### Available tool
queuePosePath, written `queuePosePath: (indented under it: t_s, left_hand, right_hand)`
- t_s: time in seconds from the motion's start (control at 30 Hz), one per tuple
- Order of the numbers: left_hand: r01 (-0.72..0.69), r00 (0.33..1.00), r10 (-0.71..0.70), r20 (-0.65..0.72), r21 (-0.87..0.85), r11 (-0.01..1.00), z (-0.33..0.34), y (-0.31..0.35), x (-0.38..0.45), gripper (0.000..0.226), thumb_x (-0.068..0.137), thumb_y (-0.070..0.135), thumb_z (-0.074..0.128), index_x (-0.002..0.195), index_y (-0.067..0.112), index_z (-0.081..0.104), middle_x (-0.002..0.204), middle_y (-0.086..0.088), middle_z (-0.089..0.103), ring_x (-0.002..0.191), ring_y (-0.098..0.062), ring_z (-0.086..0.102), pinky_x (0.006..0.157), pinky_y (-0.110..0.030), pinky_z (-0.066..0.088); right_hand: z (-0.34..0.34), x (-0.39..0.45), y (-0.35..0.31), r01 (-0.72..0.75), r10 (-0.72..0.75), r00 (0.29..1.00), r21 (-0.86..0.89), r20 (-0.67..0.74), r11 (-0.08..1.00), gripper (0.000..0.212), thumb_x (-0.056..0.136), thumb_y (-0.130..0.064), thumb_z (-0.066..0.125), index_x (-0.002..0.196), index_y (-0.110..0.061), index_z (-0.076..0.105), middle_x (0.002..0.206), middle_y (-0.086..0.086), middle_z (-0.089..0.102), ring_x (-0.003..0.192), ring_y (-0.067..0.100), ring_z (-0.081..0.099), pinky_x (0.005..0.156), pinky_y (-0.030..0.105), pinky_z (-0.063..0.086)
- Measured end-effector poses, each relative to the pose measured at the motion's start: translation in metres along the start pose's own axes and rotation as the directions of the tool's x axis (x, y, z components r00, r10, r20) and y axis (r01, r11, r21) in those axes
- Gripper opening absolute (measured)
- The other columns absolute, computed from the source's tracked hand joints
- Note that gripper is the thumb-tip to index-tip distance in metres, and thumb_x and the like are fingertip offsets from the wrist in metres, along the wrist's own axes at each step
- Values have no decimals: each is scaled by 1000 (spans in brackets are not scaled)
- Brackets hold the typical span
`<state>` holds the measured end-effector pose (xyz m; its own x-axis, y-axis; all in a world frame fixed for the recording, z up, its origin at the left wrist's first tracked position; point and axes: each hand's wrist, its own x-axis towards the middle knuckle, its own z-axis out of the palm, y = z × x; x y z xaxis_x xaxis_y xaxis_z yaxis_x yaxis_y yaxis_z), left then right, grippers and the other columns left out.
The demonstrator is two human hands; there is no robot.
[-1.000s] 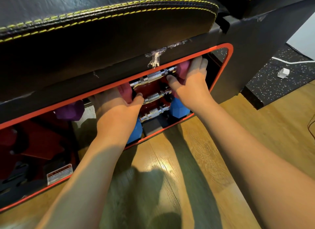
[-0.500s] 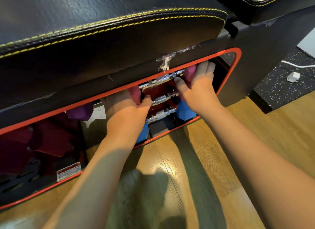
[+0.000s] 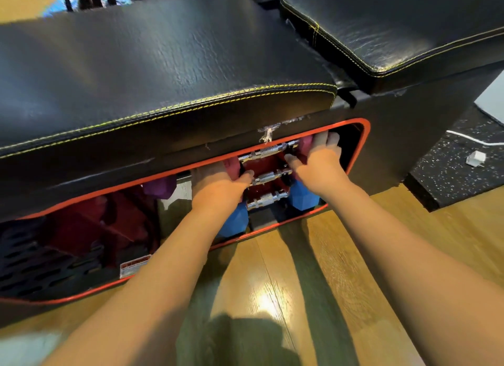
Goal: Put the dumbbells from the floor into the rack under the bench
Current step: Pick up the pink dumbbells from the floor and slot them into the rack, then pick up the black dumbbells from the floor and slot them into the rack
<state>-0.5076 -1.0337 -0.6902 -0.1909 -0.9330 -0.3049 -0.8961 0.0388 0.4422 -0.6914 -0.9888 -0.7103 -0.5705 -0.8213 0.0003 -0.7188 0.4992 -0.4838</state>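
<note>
While both hands have stayed on the same dumbbell through the past second, only the view has altered: the head has lifted, so more of the bench [image 3: 169, 65] top shows and the rack [image 3: 266, 172] sits lower in the picture. The hands have not slid along the weights, which I take to mean the dumbbell is being seated in its slot, not yet let go.

Left of the rack, a purple weight [image 3: 156, 187] sits just inside the red-edged opening, and below it a white sticker [image 3: 135, 265] carries a red band that seems to read WARNING; its small print is too blurred to read. No brand shows anywhere.

The left hand [image 3: 218, 185] is curled over the pink head [image 3: 231, 166] at the rack's left end, thumb reaching toward the middle bar [image 3: 268, 177]. Above that bar lies the top bar [image 3: 268, 150]; below it the bottom bar [image 3: 266, 199] joins two blue heads [image 3: 302, 196], already stowed.

At the rack's right end, the right hand [image 3: 319, 161] wraps the other pink head, fingers tucked behind it. The floor [image 3: 327, 256] nearby shows no dumbbell left, so the task looks nearly done.
</note>
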Motion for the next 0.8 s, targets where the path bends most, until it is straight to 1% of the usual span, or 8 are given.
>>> queuePosePath:
  t_s: [0.1, 0.17, 0.27, 0.37, 0.43, 0.5, 0.63, 0.8]
  left_hand:
    - [-27, 999, 28, 30, -26, 999, -11, -12, -11, 63, 86, 70, 50, 76, 8, 54, 78, -7, 52, 76, -25, 53, 67, -32, 39]
    - [-68, 997, 66, -38, -60, 996, -19, -26, -26, 63, 82, 67, 59, 84, 4, 59, 75, -9, 55, 78, -29, 59, 68, -37, 47]
    - [-133, 985, 108, -135, -192, 972, -30, -63, -56, 62, 78, 53, 74, 106, 3, 51, 94, -12, 60, 91, -28, 60, 78, -42, 51]
    - [-183, 981, 159, -114, -247, 952, -39, -100, -89, 73, 81, 44, 75, 133, 7, 40, 132, -9, 52, 122, -24, 50, 96, -28, 39]
    - [-186, 982, 171, -84, -228, 956, -50, -132, -117, 70, 85, 42, 71, 140, 12, 41, 143, -5, 49, 131, -20, 45, 99, -24, 33]
    - [-174, 985, 167, -52, -189, 966, -63, -168, -150, 60, 88, 42, 67, 139, 16, 48, 143, -2, 50, 129, -17, 49, 102, -25, 35]
    - [-138, 989, 125, -84, -165, 977, -90, -256, -226, 42, 88, 42, 67, 123, 20, 61, 125, 3, 61, 111, -14, 59, 95, -24, 42]
    - [-57, 991, 31, -131, -195, 979, -106, -365, -315, 37, 88, 40, 67, 117, 17, 65, 121, 4, 63, 111, -10, 58, 92, -19, 39]
  right_hand:
    - [-18, -15, -2, 2, 0, 996, -15, 85, 1000, 101, 90, -51, 63, 155, -4, 2, 158, 25, 8, 139, 46, 22, 112, 48, 28]
    - [-24, -33, -6, 11, -10, 994, -12, 107, 1000, 99, 91, -49, 63, 155, -5, 0, 160, 24, 4, 142, 46, 17, 113, 50, 25]
    - [-23, -70, -22, 55, -46, 990, -65, 137, 996, 86, 96, -46, 57, 155, -5, 9, 160, 23, 5, 142, 47, 17, 112, 51, 27]
    - [-17, -104, -40, 156, -136, 978, -121, 156, 980, 79, 96, -43, 56, 154, -8, 17, 158, 22, 12, 139, 46, 22, 111, 51, 28]
    - [-8, -135, -60, 260, -225, 950, -147, 218, 954, 71, 95, -42, 58, 151, -10, 28, 153, 20, 22, 135, 46, 28, 110, 52, 30]
    - [-1, -169, -86, 372, -306, 898, -174, 317, 912, 63, 94, -42, 58, 143, -10, 38, 145, 19, 31, 128, 46, 36, 107, 52, 35]
    - [8, -240, -151, 586, -419, 724, -167, 548, 793, 62, 94, -48, 58, 143, -12, 42, 139, 19, 37, 126, 45, 42, 105, 49, 39]
    - [25, -334, -228, 771, -544, 531, -103, 650, 629, 59, 95, -43, 59, 142, -11, 47, 129, 20, 46, 121, 40, 49, 100, 41, 41]
